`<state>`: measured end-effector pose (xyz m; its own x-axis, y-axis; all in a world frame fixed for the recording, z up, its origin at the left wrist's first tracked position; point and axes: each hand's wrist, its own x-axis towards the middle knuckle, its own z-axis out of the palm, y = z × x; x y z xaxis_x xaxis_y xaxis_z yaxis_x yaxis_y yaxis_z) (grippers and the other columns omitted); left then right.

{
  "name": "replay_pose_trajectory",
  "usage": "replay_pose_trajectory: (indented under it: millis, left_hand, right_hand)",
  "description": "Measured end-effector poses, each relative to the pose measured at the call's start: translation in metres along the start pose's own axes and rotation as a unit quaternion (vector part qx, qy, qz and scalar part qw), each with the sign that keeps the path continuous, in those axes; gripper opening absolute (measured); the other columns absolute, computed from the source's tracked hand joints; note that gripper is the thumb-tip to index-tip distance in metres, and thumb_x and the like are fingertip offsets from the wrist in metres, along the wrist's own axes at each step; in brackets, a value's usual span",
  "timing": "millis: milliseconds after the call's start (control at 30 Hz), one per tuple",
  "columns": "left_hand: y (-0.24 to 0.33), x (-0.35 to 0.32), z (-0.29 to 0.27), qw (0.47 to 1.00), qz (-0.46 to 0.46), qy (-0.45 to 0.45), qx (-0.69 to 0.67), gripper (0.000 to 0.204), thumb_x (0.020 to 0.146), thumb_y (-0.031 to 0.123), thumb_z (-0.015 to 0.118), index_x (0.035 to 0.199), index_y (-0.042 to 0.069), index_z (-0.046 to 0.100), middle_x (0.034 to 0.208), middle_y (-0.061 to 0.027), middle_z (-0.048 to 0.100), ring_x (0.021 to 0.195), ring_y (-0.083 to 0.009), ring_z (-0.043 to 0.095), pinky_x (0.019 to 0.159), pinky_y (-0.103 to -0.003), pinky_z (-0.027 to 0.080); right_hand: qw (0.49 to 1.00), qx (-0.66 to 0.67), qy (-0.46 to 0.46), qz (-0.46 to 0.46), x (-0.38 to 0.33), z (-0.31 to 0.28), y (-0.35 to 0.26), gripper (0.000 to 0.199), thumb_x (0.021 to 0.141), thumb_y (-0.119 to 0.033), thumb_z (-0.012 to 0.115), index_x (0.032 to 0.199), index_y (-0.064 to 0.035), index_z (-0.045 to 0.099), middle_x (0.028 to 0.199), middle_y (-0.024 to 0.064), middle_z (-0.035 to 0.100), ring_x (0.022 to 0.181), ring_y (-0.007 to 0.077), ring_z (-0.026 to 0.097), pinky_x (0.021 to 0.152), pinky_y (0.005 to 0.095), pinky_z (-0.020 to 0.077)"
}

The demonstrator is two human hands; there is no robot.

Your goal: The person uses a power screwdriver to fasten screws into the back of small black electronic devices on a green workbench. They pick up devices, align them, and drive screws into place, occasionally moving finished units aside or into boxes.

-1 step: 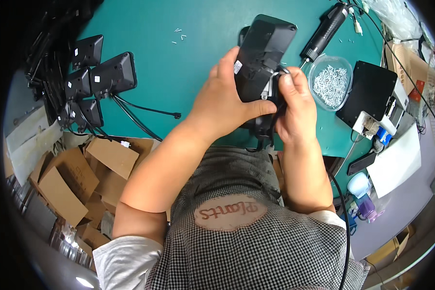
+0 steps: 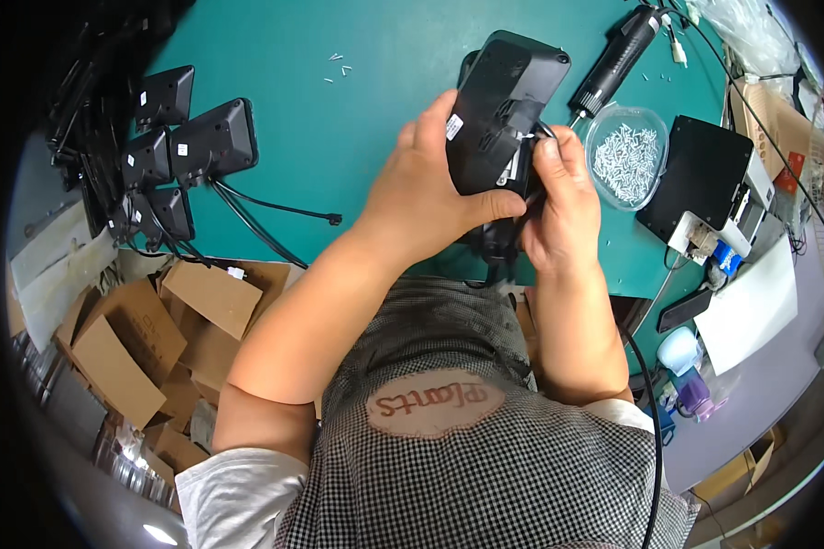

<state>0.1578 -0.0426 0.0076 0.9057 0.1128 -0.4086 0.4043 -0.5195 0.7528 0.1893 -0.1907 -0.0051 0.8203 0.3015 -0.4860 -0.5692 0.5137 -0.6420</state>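
My left hand (image 2: pixel 430 183) is wrapped round the left side of a black plastic device (image 2: pixel 513 78), thumb across its lower part and fingers on its far edge. The device is a flat, rounded box, held tilted over the bench, with a small white label and a bright metal piece near its middle. On its right side my right hand (image 2: pixel 563 192) is closed, thumb and fingers pinching a black cable (image 2: pixel 545 130) against it. Part of the cable and the device's underside are hidden by my hands.
A clear tub of small screws (image 2: pixel 624 156) stands right of my hands, beside a black electric screwdriver (image 2: pixel 618 59). Several similar black devices (image 2: pixel 215 142) with cables lie at left. Loose screws (image 2: pixel 341 69) dot the green bench. Cardboard boxes (image 2: pixel 128 348) stand below left.
The black device has shifted slightly to the right and turned a little in my hands. Both hands keep their hold in nearly the same place.
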Motion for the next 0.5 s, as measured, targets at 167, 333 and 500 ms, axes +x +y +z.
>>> replay_pose_trajectory:
  millis: [167, 333, 500]
  left_hand:
    - [0.003, 0.000, 0.008, 0.999, -0.027, 0.021, -0.013, 0.109, 0.058, 0.046, 0.083, 0.137, -0.002, 0.026, 0.123, -0.0277, 0.046, 0.114, -0.0393, 0.049, 0.093, -0.043, 0.044]
    - [-0.002, 0.007, 0.010, 0.994, -0.018, 0.022, -0.102, 0.108, 0.057, 0.044, 0.082, 0.137, -0.003, 0.026, 0.122, -0.0270, 0.048, 0.112, -0.0386, 0.052, 0.091, -0.041, 0.045]
    - [0.012, 0.006, 0.002, 1.000, -0.014, 0.016, 0.019, 0.107, 0.057, 0.042, 0.082, 0.137, -0.004, 0.026, 0.123, -0.0268, 0.048, 0.113, -0.0377, 0.052, 0.092, -0.041, 0.045]
  right_hand:
    - [0.997, 0.053, 0.017, -0.053, 0.003, 0.009, 0.005, 0.017, 0.096, -0.017, 0.048, 0.107, -0.0048, 0.047, 0.099, 0.0083, 0.059, 0.090, 0.0187, 0.059, 0.084, 0.0353, 0.0492]
    - [0.997, -0.056, 0.006, -0.051, -0.001, 0.009, 0.003, 0.019, 0.095, -0.018, 0.050, 0.108, -0.0043, 0.047, 0.099, 0.0074, 0.059, 0.088, 0.0157, 0.057, 0.079, 0.0288, 0.0475]
    - [0.999, -0.009, 0.030, -0.027, -0.003, 0.019, -0.005, 0.021, 0.095, -0.019, 0.050, 0.109, -0.0035, 0.046, 0.093, 0.0047, 0.056, 0.083, 0.0132, 0.055, 0.077, 0.0273, 0.0470]
